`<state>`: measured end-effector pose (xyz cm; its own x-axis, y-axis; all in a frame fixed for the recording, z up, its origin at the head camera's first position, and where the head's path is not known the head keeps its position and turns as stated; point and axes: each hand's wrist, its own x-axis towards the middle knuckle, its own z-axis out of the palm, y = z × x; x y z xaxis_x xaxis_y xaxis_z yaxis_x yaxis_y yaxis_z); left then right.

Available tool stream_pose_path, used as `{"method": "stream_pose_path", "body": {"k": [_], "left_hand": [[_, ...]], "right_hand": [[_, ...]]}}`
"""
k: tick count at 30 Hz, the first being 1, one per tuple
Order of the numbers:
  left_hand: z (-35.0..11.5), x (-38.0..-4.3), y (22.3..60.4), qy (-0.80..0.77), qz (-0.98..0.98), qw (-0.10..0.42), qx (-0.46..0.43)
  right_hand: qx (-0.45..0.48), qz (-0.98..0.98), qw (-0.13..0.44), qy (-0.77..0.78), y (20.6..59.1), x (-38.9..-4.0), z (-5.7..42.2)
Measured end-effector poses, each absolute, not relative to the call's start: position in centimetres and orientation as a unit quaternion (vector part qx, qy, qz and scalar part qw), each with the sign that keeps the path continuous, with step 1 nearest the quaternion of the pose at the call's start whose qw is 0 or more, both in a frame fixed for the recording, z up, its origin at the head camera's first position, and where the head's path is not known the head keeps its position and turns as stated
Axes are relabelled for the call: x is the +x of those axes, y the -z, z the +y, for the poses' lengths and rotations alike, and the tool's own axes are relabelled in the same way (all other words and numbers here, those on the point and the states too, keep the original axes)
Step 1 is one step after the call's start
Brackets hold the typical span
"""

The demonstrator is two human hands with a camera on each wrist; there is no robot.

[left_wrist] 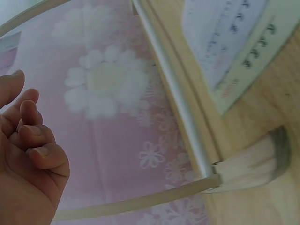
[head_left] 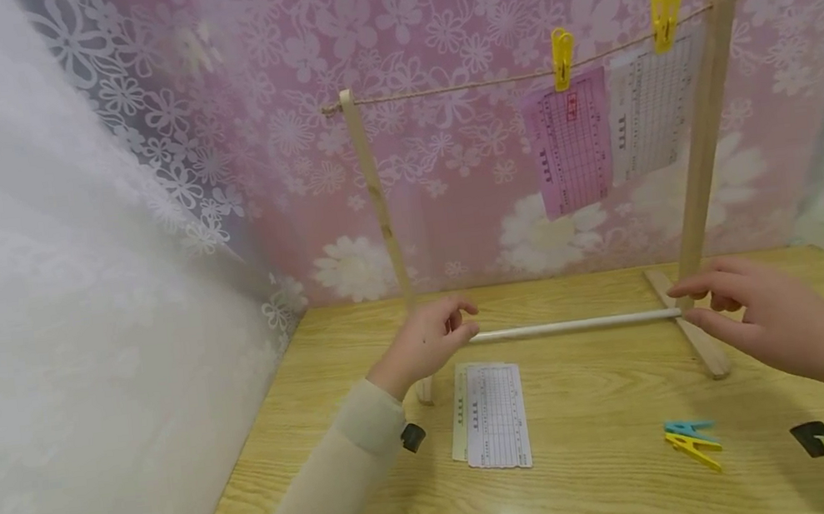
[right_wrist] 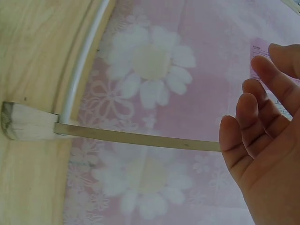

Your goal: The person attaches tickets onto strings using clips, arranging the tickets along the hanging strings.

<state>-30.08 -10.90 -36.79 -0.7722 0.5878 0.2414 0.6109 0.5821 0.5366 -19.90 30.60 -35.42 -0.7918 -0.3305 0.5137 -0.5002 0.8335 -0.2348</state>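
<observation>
My left hand (head_left: 431, 337) hovers in front of the rack's left post, fingers loosely curled and holding nothing; the left wrist view shows the same bare fingers (left_wrist: 43, 151). Near the right post (head_left: 705, 142), my right hand (head_left: 754, 321) is raised with bent, spread fingers (right_wrist: 246, 117), also holding nothing. A white rod (head_left: 577, 325) runs low between the posts. Below my left hand, a white printed slip (head_left: 500, 415) overlaps a pale green slip (head_left: 459, 428) on the table. Blue (head_left: 690, 429) and yellow (head_left: 696, 451) clothespins lie below my right hand.
A twine line (head_left: 454, 87) joins the post tops. Yellow clothespins (head_left: 563, 59) hang a pink slip (head_left: 572, 144) and a white slip (head_left: 652, 106) from its right half. A floral curtain (head_left: 451, 194) stands behind the wooden table (head_left: 596, 497); white fabric (head_left: 87, 324) covers the left side.
</observation>
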Motion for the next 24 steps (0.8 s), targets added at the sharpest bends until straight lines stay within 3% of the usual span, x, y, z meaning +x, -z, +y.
{"method": "stream_pose_path", "body": {"k": [10,24], "left_hand": [[-11.9,-30.2,40.9,0.287,-0.909,-0.082,-0.290],[-12.6,-31.5,44.4,0.257,-0.918,-0.122,-0.278]], "right_hand": [[0.233,-0.939,0.145,-0.209,38.5,-19.5,31.3],[0.223,-0.943,-0.005,-0.247,42.4,-19.6,33.5]]}}
